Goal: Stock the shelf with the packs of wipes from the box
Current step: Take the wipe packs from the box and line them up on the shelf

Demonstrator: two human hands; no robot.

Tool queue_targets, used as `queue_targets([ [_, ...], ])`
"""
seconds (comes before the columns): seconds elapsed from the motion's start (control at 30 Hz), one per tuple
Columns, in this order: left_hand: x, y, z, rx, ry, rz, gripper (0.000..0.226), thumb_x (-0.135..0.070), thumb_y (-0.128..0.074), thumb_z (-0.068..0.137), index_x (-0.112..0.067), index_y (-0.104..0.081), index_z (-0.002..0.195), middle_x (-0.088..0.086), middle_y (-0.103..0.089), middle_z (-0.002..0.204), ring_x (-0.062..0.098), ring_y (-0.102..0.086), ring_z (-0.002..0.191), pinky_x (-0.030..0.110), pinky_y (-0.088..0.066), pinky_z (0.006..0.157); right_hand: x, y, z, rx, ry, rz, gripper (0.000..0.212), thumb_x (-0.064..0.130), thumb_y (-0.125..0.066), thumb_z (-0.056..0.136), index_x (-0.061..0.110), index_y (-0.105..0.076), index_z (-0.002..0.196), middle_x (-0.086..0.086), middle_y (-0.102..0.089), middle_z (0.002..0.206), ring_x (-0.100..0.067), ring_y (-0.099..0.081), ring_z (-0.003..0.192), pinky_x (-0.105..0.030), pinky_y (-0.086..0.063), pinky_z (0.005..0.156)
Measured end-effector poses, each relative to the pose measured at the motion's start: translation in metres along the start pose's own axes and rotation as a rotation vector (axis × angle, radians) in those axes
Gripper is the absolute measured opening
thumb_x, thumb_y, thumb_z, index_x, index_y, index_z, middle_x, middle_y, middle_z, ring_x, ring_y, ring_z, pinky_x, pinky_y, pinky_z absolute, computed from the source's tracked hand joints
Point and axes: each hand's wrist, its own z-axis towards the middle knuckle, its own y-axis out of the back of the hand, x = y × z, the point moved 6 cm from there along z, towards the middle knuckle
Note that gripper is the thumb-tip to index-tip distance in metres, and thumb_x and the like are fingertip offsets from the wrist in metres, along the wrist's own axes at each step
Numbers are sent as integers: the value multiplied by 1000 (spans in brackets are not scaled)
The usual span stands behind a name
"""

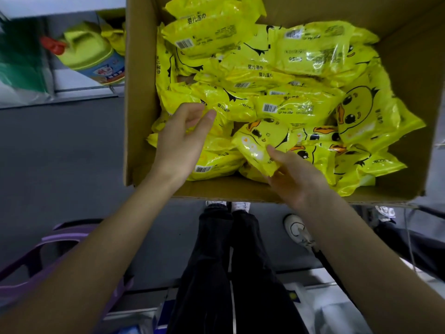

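A brown cardboard box (140, 97) stands open in front of me, filled with several yellow packs of wipes printed with a duck face. My right hand (292, 180) pinches one duck-face pack (261, 141) at its near corner, thumb on top, at the box's near side. My left hand (181, 141) hovers over the packs at the box's near left, fingers relaxed and slightly spread, holding nothing. More yellow packs (313, 54) are piled toward the far side.
A grey shelf (72, 92) at the upper left holds a yellow-green bottle (89, 53) with a red cap and green packaging (19, 61). A purple stool (48, 249) stands at the lower left. My dark-trousered legs (228, 261) are below, another person's white shoe (297, 229) beside them.
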Motion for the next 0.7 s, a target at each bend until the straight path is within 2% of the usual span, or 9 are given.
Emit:
queue_targets([
  [0.07,-1,-8,-2,44,51,-63,34,-39,-62,91,-21,-59,120,2,-62,123,9,-57,112,24,-44,95,9,13,-11,11,77,-159,68,10,-73,81,21,-42,140,1,-57,121,-16,-61,100,-36,-51,89],
  [0.13,-2,-16,-5,116,170,-179,41,-43,-67,84,-25,-57,119,2,-61,123,13,-58,114,31,-47,97,17,17,-22,75,145,-243,65,7,-75,74,26,-48,130,1,-56,122,-11,-58,99,-36,-50,88],
  [0.2,-3,-26,-11,215,332,-329,51,-39,-71,83,-20,-54,127,5,-61,124,18,-61,112,36,-51,96,21,12,-32,184,182,-321,71,6,-77,60,29,-52,122,-1,-54,131,-11,-57,111,-37,-46,97],
  [0.23,-4,-30,-13,254,396,-373,56,-38,-72,79,-18,-52,127,6,-62,125,21,-63,111,39,-52,95,22,7,-36,234,203,-377,71,7,-77,54,31,-54,117,2,-56,129,-10,-55,115,-37,-42,102],
  [0.37,-8,-32,-19,321,452,-415,40,-27,-76,73,-20,-58,109,0,-71,111,18,-68,104,41,-56,86,26,-10,-48,377,280,-591,69,5,-83,48,39,-61,103,16,-56,124,-7,-48,124,-38,-33,109],
  [0.43,-5,-24,-19,253,461,-448,52,-27,-78,67,-16,-62,115,-1,-74,103,15,-71,95,34,-60,73,29,-14,-49,369,284,-588,61,13,-78,53,40,-63,106,18,-59,115,-6,-52,115,-38,-39,100],
  [0.53,2,-8,-21,67,472,-554,40,-23,-79,71,-17,-64,108,-1,-75,96,14,-72,86,27,-58,59,24,-19,-39,336,213,-402,57,21,-75,60,26,-65,116,3,-72,108,-16,-68,100,-39,-53,85],
  [0.63,11,3,-28,-63,496,-646,43,-23,-79,74,-16,-64,114,1,-74,102,17,-72,93,30,-59,67,3,-28,-39,350,66,-311,60,27,-74,68,12,-57,123,-5,-73,108,-23,-70,98,-43,-56,86],
  [0.7,13,9,-33,-83,497,-701,45,-22,-78,73,-15,-65,115,3,-74,104,20,-71,96,35,-58,78,-5,-33,-40,353,118,-350,51,26,-71,77,9,-58,123,-6,-73,105,-24,-71,96,-44,-57,85],
])
